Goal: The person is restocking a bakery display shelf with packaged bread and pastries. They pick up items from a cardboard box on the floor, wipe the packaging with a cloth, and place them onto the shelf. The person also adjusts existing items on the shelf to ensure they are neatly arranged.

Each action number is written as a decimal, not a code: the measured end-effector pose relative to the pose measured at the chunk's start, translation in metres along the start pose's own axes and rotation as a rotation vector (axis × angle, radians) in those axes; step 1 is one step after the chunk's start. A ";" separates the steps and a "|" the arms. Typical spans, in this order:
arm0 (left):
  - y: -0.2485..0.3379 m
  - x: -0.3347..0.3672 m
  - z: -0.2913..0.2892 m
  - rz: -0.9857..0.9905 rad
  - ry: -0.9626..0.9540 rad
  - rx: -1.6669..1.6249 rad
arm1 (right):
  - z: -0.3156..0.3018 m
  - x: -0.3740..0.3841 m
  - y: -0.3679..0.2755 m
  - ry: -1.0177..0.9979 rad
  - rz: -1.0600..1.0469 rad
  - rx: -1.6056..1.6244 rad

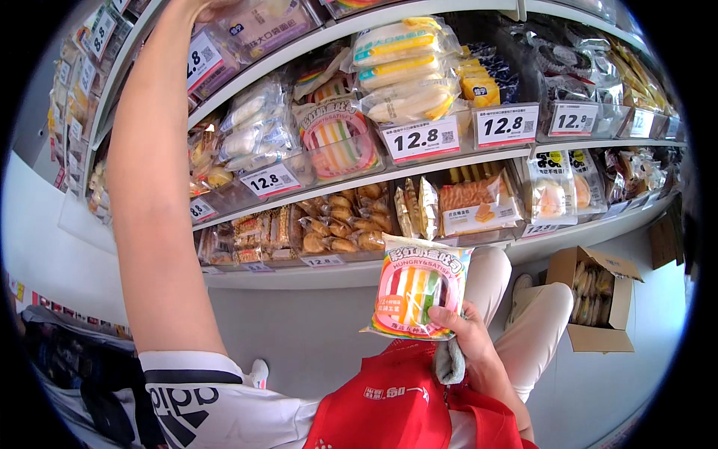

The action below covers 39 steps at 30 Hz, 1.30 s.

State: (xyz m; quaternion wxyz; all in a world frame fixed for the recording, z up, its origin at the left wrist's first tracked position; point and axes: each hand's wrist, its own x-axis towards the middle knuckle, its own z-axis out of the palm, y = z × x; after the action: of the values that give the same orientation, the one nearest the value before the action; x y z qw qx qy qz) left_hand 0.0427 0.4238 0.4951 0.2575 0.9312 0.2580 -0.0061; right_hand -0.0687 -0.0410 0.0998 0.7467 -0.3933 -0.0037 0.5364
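In front of my red apron (pixel 381 396), my right hand (pixel 473 337) grips a clear packet of rainbow-striped sliced bread (pixel 413 280). Its thumb presses on the packet's front, while the other fingers are behind it. Just below that hand hangs a grey cloth (pixel 449 362). My left arm stretches up along the left side, and only part of my left hand (pixel 206 4) shows at the top edge, close to purple bread packets (pixel 262 30) on the upper shelf. Its fingers are mostly cut off by the frame. Another rainbow-striped bread packet (pixel 336 138) stands on the middle shelf.
Curved white shelves (pixel 314 278) carry bagged breads and pastries behind clear dividers and price tags. An open cardboard box (pixel 602 299) with wrapped goods sits on the floor at right. Another rack of packets (pixel 78 82) stands at far left, with dark clothing or bags (pixel 75 374) below.
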 end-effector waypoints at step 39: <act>-0.015 -0.132 0.285 0.984 0.862 0.281 | -0.004 -0.007 -0.008 0.051 -0.035 0.027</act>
State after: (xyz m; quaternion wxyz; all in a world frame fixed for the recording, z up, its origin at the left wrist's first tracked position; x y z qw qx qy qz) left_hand -0.0438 0.2341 0.2600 -0.0198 0.8841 -0.1202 0.4512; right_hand -0.0637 -0.0499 0.1054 0.7610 -0.3966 0.0157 0.5131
